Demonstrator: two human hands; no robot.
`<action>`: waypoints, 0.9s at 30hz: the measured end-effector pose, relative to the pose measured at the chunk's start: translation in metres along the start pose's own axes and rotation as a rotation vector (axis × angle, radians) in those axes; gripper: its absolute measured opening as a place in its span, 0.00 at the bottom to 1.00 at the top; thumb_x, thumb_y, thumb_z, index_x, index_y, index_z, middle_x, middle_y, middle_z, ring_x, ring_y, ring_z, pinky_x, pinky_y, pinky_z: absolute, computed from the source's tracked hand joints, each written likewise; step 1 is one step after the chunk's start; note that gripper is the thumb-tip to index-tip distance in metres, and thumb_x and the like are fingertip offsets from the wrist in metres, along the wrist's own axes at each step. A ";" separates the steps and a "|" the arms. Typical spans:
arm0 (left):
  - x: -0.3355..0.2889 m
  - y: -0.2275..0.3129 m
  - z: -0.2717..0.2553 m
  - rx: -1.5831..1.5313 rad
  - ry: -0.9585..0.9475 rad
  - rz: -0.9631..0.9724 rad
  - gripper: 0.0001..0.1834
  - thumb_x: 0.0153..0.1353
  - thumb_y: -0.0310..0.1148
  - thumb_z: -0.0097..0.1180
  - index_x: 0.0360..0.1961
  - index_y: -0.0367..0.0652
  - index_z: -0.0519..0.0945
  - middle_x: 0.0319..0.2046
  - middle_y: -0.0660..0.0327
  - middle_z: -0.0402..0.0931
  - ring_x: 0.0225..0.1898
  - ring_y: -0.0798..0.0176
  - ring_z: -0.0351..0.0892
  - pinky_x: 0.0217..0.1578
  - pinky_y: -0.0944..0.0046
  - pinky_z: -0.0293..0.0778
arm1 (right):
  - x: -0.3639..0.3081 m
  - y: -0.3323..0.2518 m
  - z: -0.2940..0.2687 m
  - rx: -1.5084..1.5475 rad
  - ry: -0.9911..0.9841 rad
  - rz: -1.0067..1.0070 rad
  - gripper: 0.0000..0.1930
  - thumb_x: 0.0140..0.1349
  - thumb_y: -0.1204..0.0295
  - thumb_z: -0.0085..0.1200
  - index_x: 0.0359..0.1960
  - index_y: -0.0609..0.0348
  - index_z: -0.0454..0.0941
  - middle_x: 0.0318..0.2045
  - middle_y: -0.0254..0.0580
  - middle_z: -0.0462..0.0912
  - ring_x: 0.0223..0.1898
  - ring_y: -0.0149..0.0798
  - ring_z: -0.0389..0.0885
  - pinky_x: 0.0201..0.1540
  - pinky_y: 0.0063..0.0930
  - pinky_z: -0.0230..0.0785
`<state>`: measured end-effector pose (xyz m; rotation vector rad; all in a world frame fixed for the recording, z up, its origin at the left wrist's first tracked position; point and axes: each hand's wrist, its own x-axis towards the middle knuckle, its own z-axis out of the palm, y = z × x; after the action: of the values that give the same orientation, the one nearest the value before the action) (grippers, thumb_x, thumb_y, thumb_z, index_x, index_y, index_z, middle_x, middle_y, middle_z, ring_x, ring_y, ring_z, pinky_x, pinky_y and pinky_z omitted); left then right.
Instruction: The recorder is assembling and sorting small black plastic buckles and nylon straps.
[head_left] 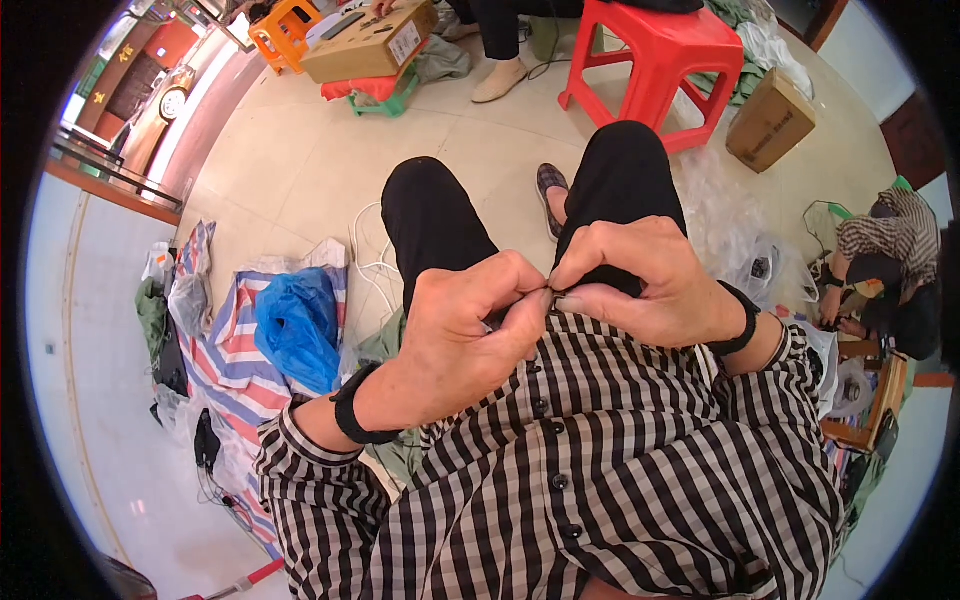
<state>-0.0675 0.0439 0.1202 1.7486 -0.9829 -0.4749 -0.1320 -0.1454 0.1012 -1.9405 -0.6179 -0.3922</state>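
Note:
My left hand [465,325] and my right hand [650,275] meet fingertip to fingertip above my lap, in front of my checked shirt [620,450]. Both hands are closed in a pinch, thumb against forefinger. A tiny dark thing [549,291] shows where the fingertips come together, too small to name. The curled fingers hide most of it. Each wrist wears a black band, the left band [352,405] and the right band [738,318]. Just beyond the hands are my knees in black trousers [430,215].
A blue plastic bag [298,325] lies on a striped sheet [230,370] to the left. Ahead stand a red stool [655,70] and a cardboard box [770,120]. Another person's shoe [500,82] is near a carton [370,45]. Clear plastic [735,220] lies right of my knees.

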 end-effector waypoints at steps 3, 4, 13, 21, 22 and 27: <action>-0.002 0.004 -0.002 -0.187 -0.067 -0.148 0.03 0.56 0.21 0.48 0.26 0.36 0.71 0.15 0.61 0.74 0.17 0.73 0.75 0.16 0.74 0.67 | -0.001 -0.002 0.001 -0.025 0.024 0.025 0.09 0.46 0.83 0.58 0.30 0.65 0.74 0.24 0.42 0.78 0.26 0.40 0.79 0.29 0.26 0.68; -0.003 0.003 -0.003 -0.305 -0.100 -0.201 0.03 0.58 0.21 0.47 0.27 0.35 0.70 0.16 0.60 0.75 0.18 0.72 0.77 0.17 0.74 0.69 | -0.001 -0.001 0.001 -0.024 0.023 0.025 0.09 0.46 0.83 0.58 0.30 0.65 0.74 0.24 0.42 0.78 0.26 0.40 0.79 0.29 0.26 0.68; 0.003 -0.006 0.000 -0.144 -0.049 -0.089 0.01 0.55 0.22 0.49 0.29 0.36 0.72 0.14 0.59 0.73 0.16 0.71 0.74 0.17 0.72 0.68 | 0.004 0.000 -0.001 -0.146 0.001 0.037 0.09 0.49 0.80 0.56 0.32 0.64 0.72 0.25 0.44 0.79 0.28 0.42 0.80 0.30 0.28 0.70; -0.010 -0.042 0.016 0.147 0.158 0.299 0.06 0.49 0.25 0.55 0.31 0.41 0.74 0.19 0.52 0.71 0.19 0.50 0.75 0.17 0.59 0.68 | -0.005 0.004 0.013 -0.269 -0.084 0.023 0.12 0.46 0.81 0.56 0.34 0.66 0.72 0.26 0.48 0.76 0.27 0.48 0.77 0.29 0.31 0.68; -0.013 -0.053 0.025 0.189 0.151 0.287 0.06 0.49 0.25 0.55 0.30 0.40 0.72 0.18 0.52 0.70 0.19 0.49 0.74 0.18 0.57 0.67 | -0.011 0.010 0.017 -0.287 -0.106 0.036 0.12 0.44 0.82 0.55 0.34 0.65 0.73 0.26 0.49 0.75 0.27 0.48 0.77 0.28 0.31 0.67; -0.036 -0.083 0.041 0.061 0.150 0.205 0.06 0.50 0.26 0.55 0.27 0.39 0.70 0.14 0.51 0.68 0.18 0.46 0.72 0.19 0.54 0.65 | -0.020 0.010 0.034 -0.348 -0.378 0.143 0.14 0.45 0.82 0.55 0.36 0.61 0.73 0.27 0.47 0.77 0.27 0.47 0.77 0.27 0.33 0.67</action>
<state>-0.0850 0.0603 0.0238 1.6883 -1.0640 -0.1820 -0.1424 -0.1230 0.0684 -2.4042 -0.6786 -0.0387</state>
